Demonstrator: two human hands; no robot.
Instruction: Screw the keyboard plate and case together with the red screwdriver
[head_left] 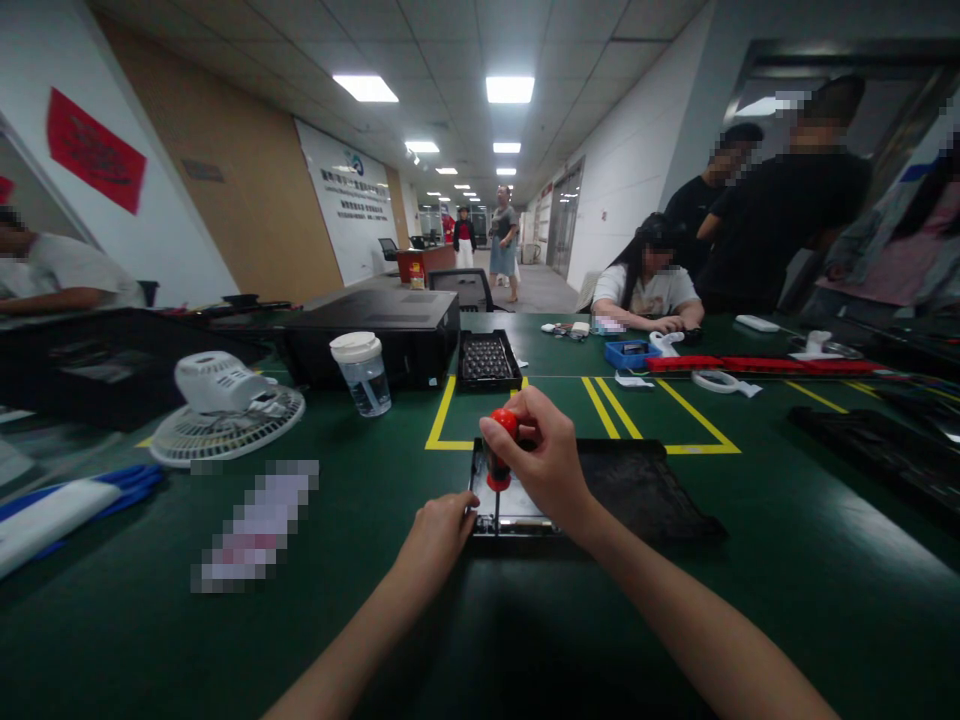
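In my right hand (551, 455) is a screwdriver (497, 477) with a red and black handle. My fingers close around its top, and the shaft points straight down. Its tip meets the near left part of a flat black case (630, 480), whose left portion holds a shiny silvery area. At the case's left edge, my left hand (439, 535) grips the near corner with bent fingers; some fingertips are hidden behind the rim. The case lies flat on the green table (360, 610), partly covered by my right hand and forearm.
Beyond the case sit a black compartmented tray (489, 360) and a large black box (375, 335). A lidded bottle (362, 375) and a white fan (229, 405) stand left. To the right are a blue bin (630, 353) and another black panel (877, 460). A person (649, 285) sits opposite.
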